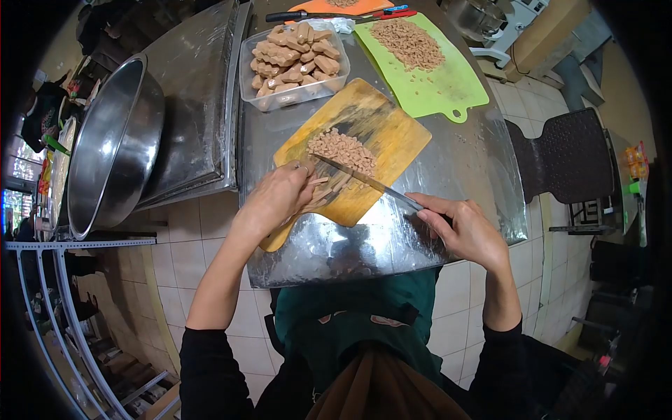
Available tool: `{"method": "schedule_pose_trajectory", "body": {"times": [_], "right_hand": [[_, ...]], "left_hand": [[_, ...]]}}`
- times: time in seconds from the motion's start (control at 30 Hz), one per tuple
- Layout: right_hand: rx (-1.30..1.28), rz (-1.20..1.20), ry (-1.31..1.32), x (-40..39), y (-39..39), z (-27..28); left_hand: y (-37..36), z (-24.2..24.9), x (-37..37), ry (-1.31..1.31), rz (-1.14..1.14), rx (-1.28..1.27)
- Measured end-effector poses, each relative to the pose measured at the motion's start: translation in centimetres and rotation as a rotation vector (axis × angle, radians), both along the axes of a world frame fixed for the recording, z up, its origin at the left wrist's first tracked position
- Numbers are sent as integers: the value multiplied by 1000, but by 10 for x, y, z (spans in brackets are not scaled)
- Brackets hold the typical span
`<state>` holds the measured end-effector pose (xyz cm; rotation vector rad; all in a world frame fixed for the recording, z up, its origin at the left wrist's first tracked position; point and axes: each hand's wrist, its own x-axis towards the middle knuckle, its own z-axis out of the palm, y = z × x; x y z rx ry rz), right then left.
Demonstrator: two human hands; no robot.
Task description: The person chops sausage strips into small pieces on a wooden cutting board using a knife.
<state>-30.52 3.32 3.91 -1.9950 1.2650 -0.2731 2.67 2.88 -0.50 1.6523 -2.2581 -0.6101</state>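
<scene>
On a worn wooden cutting board, my right hand grips a knife by its handle. The blade lies slantwise over the board, its tip close to the fingers of my left hand. Those fingers are curled and pressed down on light brown strips, which look like sausage; part of them is hidden under the hand. Just beyond the blade is a heap of small diced brown pieces. The board's handle points toward me, partly below my left wrist.
A clear plastic container of ridged brown pieces stands behind the board. At the back right, a green cutting board carries more diced bits. Another knife lies at the far edge. A large steel bowl stands left.
</scene>
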Motion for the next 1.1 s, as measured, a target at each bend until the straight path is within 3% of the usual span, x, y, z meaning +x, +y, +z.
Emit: {"method": "schedule_pose_trajectory", "body": {"times": [0.13,0.23,0.37,0.57,1.1], "right_hand": [[38,-32,-28,-2,5,-7],[43,-65,-113,-6,9,-12],[69,-90,-169,-7,14,-6],[84,-132,-167,-14,21,-2],[148,-207,-202,-25,32,-5]], "left_hand": [[11,2,-2,-62,47,-8],[17,8,-16,-40,113,-273],[13,1,-39,36,145,-337],[4,-22,-51,-69,129,-294],[-1,2,-49,27,161,-84]]}}
